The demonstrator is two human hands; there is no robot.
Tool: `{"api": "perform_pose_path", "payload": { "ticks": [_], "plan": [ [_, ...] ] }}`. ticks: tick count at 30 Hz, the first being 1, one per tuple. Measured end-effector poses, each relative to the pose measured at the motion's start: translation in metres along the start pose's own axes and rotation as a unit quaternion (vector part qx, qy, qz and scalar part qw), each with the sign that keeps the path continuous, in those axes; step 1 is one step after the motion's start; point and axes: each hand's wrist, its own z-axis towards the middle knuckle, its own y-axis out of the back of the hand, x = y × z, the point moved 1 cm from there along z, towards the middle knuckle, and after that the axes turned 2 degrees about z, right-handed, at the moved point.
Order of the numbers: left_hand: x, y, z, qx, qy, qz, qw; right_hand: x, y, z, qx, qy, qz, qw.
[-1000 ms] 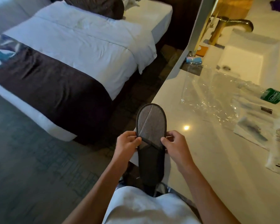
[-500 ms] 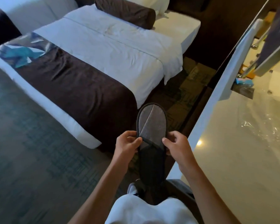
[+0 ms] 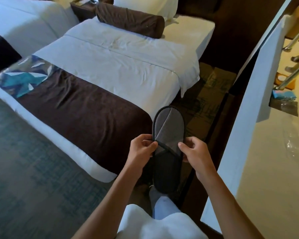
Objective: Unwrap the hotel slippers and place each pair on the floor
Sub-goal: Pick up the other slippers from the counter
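Observation:
A flat grey slipper [image 3: 167,128] with black trim and a dark sole area is held out in front of me, toe pointing away, above the floor between bed and counter. My left hand [image 3: 141,149] pinches its left edge at the band. My right hand [image 3: 195,152] grips its right edge. Whether a second slipper lies stacked behind it I cannot tell. Clear plastic wrapping [image 3: 297,140] lies crumpled on the counter at the far right.
A bed [image 3: 110,69] with white sheets and a brown runner stands to the left, a brown bolster [image 3: 129,21] at its head. Patterned carpet [image 3: 33,178] covers the floor. A pale counter [image 3: 273,169] with a white edge runs along the right.
The view has swung left and away from the counter, so the sink and wrapped items left the frame. Both hands keep the same hold on the slipper.

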Motion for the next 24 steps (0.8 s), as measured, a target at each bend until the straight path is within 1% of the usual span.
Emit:
{"api": "perform_pose_path", "payload": {
  "ticks": [4,9,15,24],
  "plan": [
    [-0.025,-0.01,0.055,0.016,-0.009,0.026,0.999,0.012,-0.004,0.055,-0.021,-0.022,0.04,0.999],
    [-0.058,-0.027,0.13,0.036,-0.004,0.063,0.997,0.04,-0.001,0.117,-0.059,-0.032,0.03,0.997],
    [-0.096,-0.051,0.206,0.08,-0.009,0.061,0.995,0.079,0.015,0.178,-0.104,-0.027,0.003,0.994],
    [-0.154,-0.106,0.316,0.134,-0.037,0.08,0.987,0.124,0.045,0.274,-0.15,-0.038,0.001,0.988]
  ]
}}
